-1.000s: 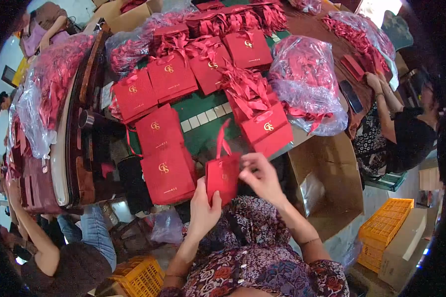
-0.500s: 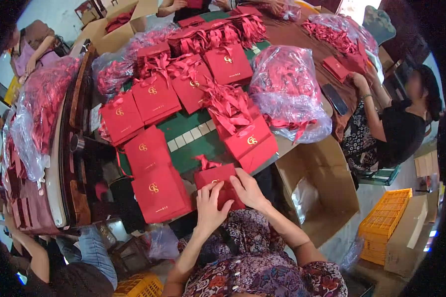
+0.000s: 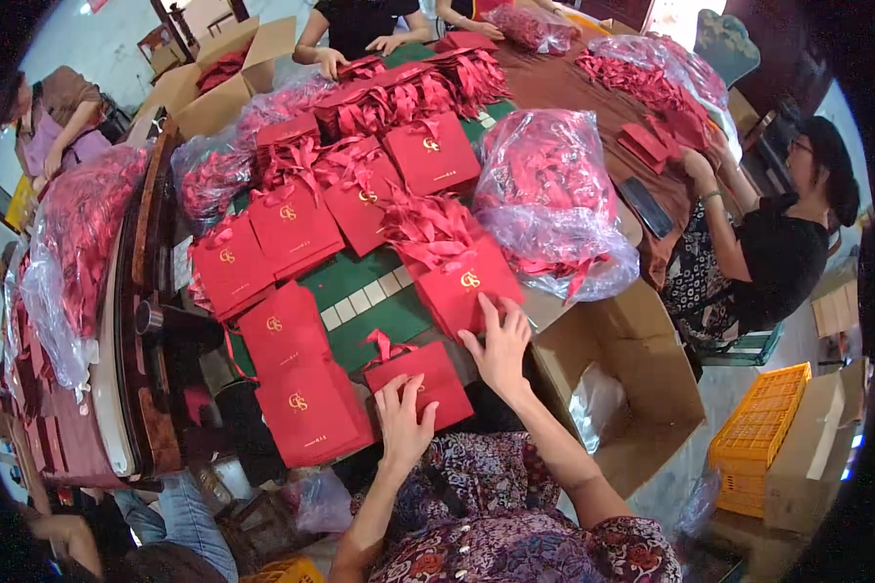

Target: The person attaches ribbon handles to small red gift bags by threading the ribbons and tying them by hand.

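One red gift bag lies lower centre under my left hand, fingers spread; my right hand, fingers apart, has moved off it to the bag stack at centre, leaving the left alone there.

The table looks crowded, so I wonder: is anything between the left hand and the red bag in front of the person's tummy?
No, nothing visible is. The left hand seems to rest right on that red bag. The right hand is at another bag, farther right.
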